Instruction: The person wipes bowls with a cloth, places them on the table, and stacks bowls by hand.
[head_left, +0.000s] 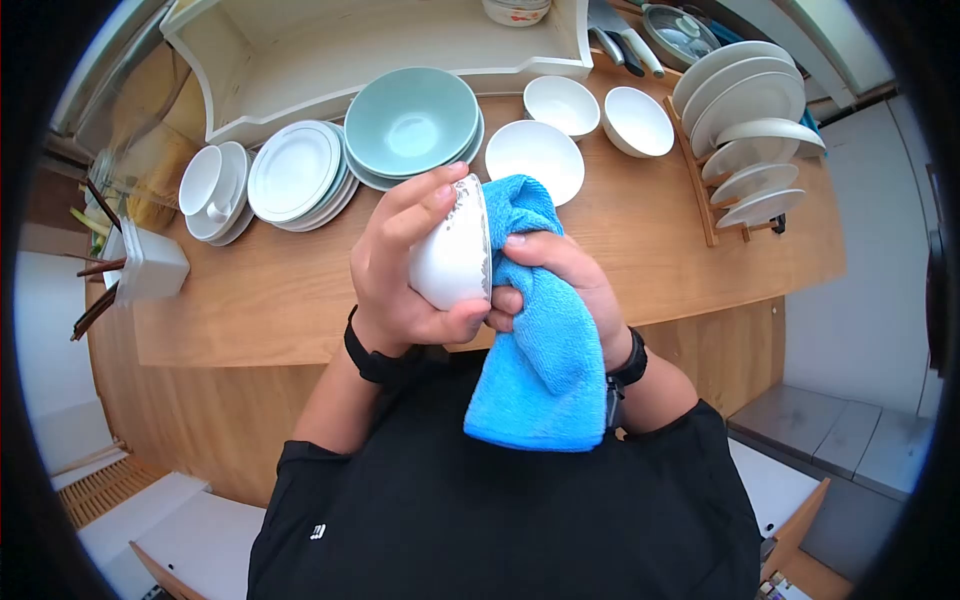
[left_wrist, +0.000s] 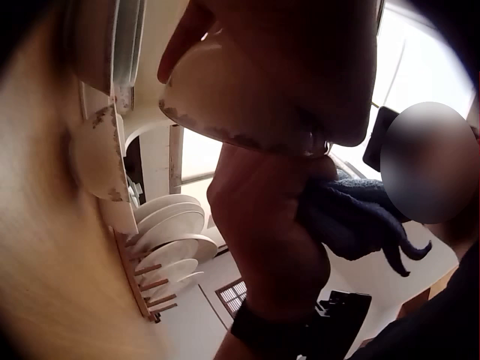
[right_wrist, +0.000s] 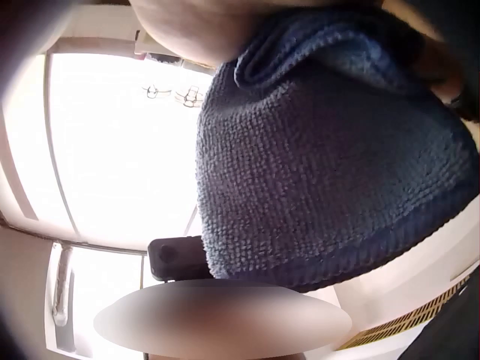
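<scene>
A white bowl [head_left: 447, 255] with a patterned rim is tipped on its side in front of the chest, its mouth facing right in the head view. My left hand [head_left: 388, 262] grips it from the left, fingers over the far side and thumb near the lower rim. My right hand [head_left: 575, 285] holds a blue cloth [head_left: 545, 360] bunched at the bowl's mouth, with the thumb on top of it. The rest of the cloth hangs down. In the left wrist view the bowl [left_wrist: 225, 105] shows its patterned rim above the right hand [left_wrist: 262, 217]. Cloth [right_wrist: 322, 172] fills much of the right wrist view.
White bowls [head_left: 536, 160] and stacked green bowls [head_left: 412, 120] stand behind the hands on the wooden table [head_left: 260, 300]. Stacked plates [head_left: 294, 170] and a cup [head_left: 204, 180] are at left, beside a chopstick holder [head_left: 155, 262]. A rack of plates [head_left: 745, 110] stands at right.
</scene>
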